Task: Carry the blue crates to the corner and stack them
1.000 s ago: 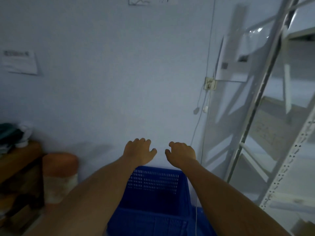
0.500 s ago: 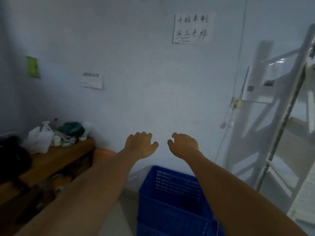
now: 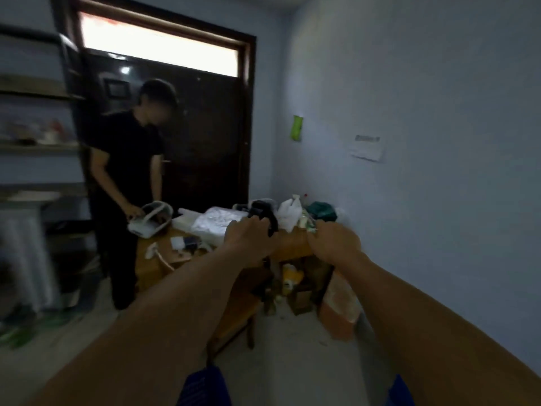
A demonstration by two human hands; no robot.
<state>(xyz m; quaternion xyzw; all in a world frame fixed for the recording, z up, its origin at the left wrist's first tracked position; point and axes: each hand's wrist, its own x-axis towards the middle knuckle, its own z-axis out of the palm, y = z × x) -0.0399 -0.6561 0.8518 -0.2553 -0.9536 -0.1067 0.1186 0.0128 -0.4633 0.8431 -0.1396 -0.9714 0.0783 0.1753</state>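
Note:
Only two small parts of a blue crate (image 3: 202,386) show, at the bottom edge between and under my forearms; the rest lies out of frame. Both arms reach forward at chest height. My left hand (image 3: 248,238) and my right hand (image 3: 333,243) hang side by side, backs up and fingers loosely curled downward, holding nothing. They hover in the air in front of a cluttered wooden table (image 3: 289,247) and touch neither the crate nor the table.
A person in black (image 3: 123,177) stands at the table's left end handling a white device. Behind is a dark door (image 3: 202,148). Shelves (image 3: 35,145) line the left. An orange sack (image 3: 339,309) and boxes sit under the table by the right wall.
The view has swung left, from the wall above the blue crate to the table, door and person. The crate has slid to the bottom edge. My hands stay empty and stretched out.

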